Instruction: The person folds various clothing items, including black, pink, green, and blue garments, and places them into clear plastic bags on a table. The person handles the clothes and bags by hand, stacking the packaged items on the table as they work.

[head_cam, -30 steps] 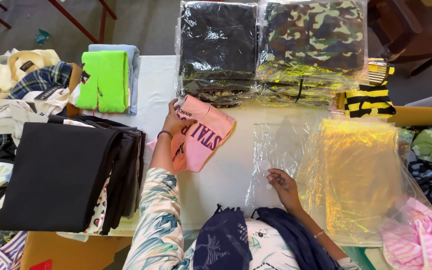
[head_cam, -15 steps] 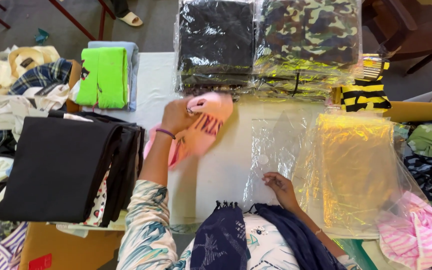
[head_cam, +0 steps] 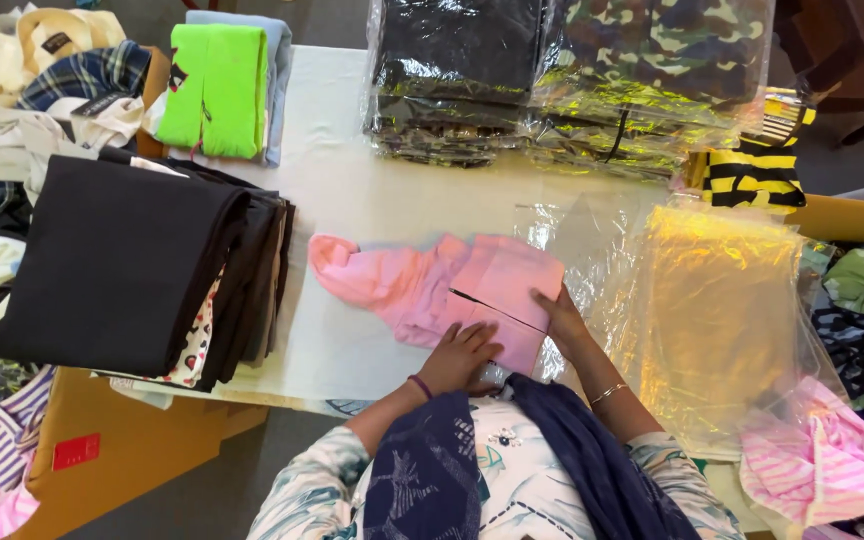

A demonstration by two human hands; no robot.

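Observation:
A pink garment [head_cam: 432, 285] lies partly folded on the white table [head_cam: 352, 190] in front of me. My left hand [head_cam: 464, 355] presses flat on its near edge, fingers apart. My right hand [head_cam: 560, 318] rests on the garment's right edge, beside a pile of clear plastic bags [head_cam: 712, 300]. Neither hand grips anything that I can see; both lie on the fabric.
A stack of dark folded clothes [head_cam: 142, 265] sits at the left. A neon green garment [head_cam: 214, 90] lies at the far left. Bagged black [head_cam: 457, 70] and camouflage [head_cam: 657, 70] clothes are stacked at the back. A bagged pink striped garment [head_cam: 822, 465] lies at the near right.
The left hand brought the pink garment down from the table's middle to the near edge and laid it flat. The right hand left the plastic bags and moved onto the garment.

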